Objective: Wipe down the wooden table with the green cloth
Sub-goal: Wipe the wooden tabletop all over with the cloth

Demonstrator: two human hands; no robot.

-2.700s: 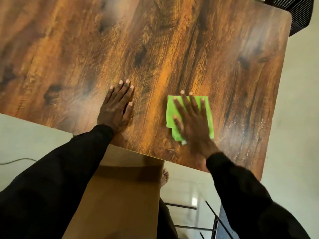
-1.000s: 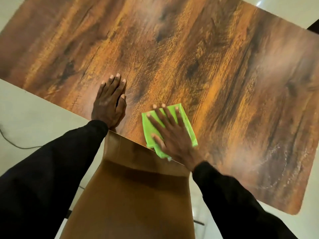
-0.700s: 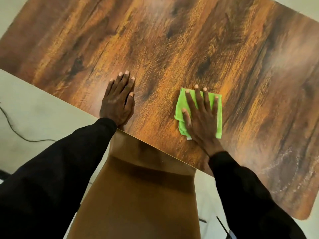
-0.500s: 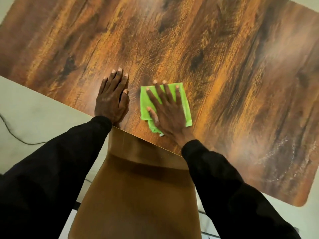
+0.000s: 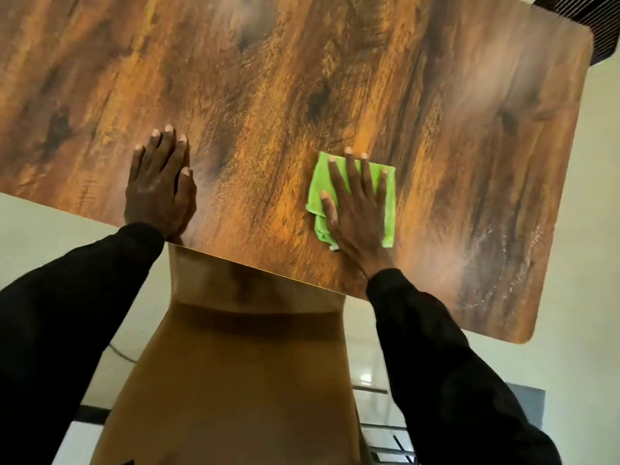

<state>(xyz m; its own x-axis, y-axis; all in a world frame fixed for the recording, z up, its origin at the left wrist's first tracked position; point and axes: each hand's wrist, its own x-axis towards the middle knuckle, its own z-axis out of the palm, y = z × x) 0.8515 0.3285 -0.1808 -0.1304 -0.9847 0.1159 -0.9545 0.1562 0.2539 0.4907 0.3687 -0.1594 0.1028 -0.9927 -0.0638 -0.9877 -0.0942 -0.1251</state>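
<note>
Seen from above, a person in black sleeves leans over a wooden table (image 5: 335,78). The right hand (image 5: 357,209) lies flat on a folded green cloth (image 5: 389,203) near the table's front edge — fingers straight and slightly spread, pressing down rather than gripping. The left hand (image 5: 157,186) rests palm-down on bare wood, well apart from the cloth, fingers extended and close together. Faint streaks show near the table's right end.

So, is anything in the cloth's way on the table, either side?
Nothing visible does. The right hand presses flat on the green cloth; the wooden table around it shows only faint smears toward its right end. The left hand rests flat on the wood, apart from the cloth.
</note>
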